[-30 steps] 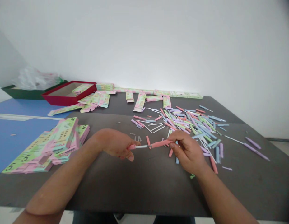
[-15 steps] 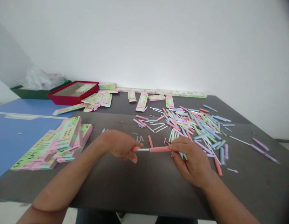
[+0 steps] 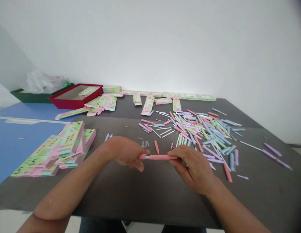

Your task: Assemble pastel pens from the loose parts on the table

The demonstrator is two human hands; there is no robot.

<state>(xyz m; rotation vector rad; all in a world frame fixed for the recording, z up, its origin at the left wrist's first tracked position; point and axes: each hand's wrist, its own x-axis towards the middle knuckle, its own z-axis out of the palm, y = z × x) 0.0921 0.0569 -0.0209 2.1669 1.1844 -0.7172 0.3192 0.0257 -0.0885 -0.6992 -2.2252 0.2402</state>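
Between my hands, level above the dark table, is a pink pen; a short bit of white rod shows between its two pink parts. The fingers of my left hand pinch the shorter pink end. My right hand is closed on the right end of the longer pink barrel, its tip partly covered by the fingers. Just beyond the held pen lies a loose pink pen part. Small clear pieces rest near my left hand.
A heap of pastel pen parts and white rods spreads over the right side. Printed cartons are piled at left. Behind stand a red tray and a green tray holding a plastic bag. More cartons line the wall.
My right hand has moved left toward my left hand, carrying the longer pink barrel. Less of the white rod shows between the pink parts. My left hand has hardly moved.
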